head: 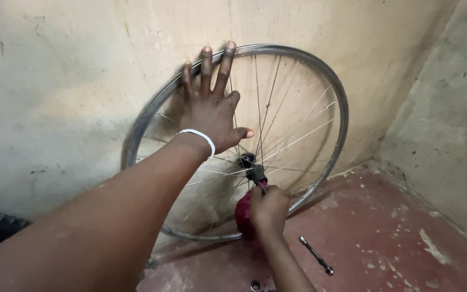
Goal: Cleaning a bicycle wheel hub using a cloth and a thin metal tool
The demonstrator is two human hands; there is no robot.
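- Your left hand (209,108) lies flat on the wheel (320,70), which leans against the wall (55,81).
- Your right hand (268,208) sits below the hub (248,161), holding a cloth (242,213).
- A metal tool (315,254) lies on the floor (395,238), right of your right hand.

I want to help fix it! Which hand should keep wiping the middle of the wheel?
Probably the right hand: it already holds the red cloth by the hub. The left hand lies flat on the spokes and rim, steadying the wheel.

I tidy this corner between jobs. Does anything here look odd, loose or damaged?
Small things lie loose on the red floor: a thin metal tool and a small round part. The floor paint is chipped. The wheel shows no obvious bend.
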